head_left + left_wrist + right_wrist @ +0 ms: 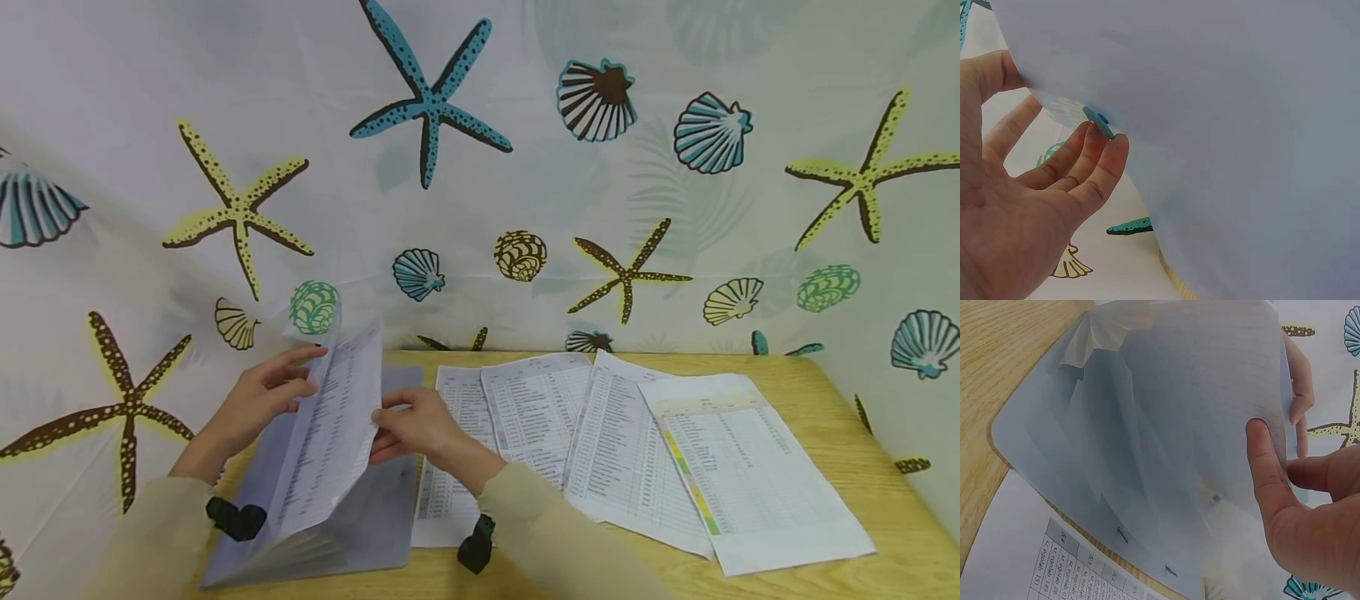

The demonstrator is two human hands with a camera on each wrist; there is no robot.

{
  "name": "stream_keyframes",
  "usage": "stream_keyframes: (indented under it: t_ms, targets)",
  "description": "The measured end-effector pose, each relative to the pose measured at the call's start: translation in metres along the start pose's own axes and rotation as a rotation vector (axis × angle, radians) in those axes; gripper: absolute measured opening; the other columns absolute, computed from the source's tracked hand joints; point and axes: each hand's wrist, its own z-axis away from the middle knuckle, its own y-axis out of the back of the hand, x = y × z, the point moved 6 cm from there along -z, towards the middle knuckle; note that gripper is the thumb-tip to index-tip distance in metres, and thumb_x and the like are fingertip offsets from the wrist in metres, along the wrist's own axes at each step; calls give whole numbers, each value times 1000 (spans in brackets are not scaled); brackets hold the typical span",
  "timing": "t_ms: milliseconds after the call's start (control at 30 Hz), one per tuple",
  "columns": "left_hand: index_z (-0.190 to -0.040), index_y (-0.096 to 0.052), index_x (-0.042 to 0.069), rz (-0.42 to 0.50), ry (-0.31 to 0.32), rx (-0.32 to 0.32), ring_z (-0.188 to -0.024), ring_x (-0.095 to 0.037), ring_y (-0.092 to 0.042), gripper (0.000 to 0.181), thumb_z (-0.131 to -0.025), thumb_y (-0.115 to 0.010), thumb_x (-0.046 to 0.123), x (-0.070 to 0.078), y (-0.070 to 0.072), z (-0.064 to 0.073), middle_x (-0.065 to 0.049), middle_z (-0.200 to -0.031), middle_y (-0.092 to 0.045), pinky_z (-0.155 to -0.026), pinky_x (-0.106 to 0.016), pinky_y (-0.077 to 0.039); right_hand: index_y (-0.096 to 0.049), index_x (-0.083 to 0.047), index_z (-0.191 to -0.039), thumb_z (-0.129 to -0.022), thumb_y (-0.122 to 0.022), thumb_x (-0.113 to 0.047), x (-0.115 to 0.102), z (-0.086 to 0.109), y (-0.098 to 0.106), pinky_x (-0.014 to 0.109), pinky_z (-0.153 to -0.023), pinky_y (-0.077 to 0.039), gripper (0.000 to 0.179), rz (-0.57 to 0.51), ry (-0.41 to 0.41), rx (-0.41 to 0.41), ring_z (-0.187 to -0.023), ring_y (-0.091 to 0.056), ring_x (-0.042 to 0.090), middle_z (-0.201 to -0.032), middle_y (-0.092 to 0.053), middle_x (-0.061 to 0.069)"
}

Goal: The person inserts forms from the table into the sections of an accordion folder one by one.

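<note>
A translucent bluish plastic file folder stands partly raised at the left of the table, its pleated inner pockets fanned out at one end. My left hand grips the folder's raised cover by its edge. In the left wrist view, the fingertips of that hand meet a small blue snap button on the cover. A printed sheet lies upright against the inside of the cover. Its right edge is pinched between thumb and fingers of my right hand, which the right wrist view shows from behind the sheet.
Several printed sheets overlap in a row to the right, among them a leftmost list beside the folder and a sheet with a coloured strip at the far right. Behind the wooden table hangs a curtain with starfish and shells.
</note>
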Motion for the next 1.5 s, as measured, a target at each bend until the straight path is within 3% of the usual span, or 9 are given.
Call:
stream_keyframes:
  t_ms: [733,1033,1267,1500]
  targets:
    - [-160,-45,14,-60,14,10,-109,5,-55,55,-107,-59,21,1,2,3,-23,-148,-55,-84,-26,-55,-60,2,-137,-103,-65,-9,10,-10,-14,42,-73,-65,36,-6,-33,-5,-64,-77,20,-92,-78,27]
    - [-159,-46,15,-47,12,5,-111,4,-55,55,-106,-59,21,3,1,3,-22,-150,-55,-85,-26,-55,-61,4,-135,-102,-66,-9,13,-13,-17,38,-67,-65,35,7,-29,-2,-66,-78,24,-90,-78,27]
    - [-159,-47,15,-46,1,10,-111,5,-55,54,-107,-59,21,1,2,1,-20,-149,-56,-84,-26,-55,-60,5,-137,-101,-66,-9,11,-13,-18,40,-70,-65,39,45,-43,38,-74,-79,34,-90,-78,28]
    - [-158,-47,14,-39,0,8,-110,5,-55,54,-106,-59,20,2,2,2,-20,-150,-56,-84,-26,-55,-69,3,-117,-97,-67,-5,11,-17,-20,37,-63,-64,21,48,-40,98,-73,-79,36,-82,-77,26]
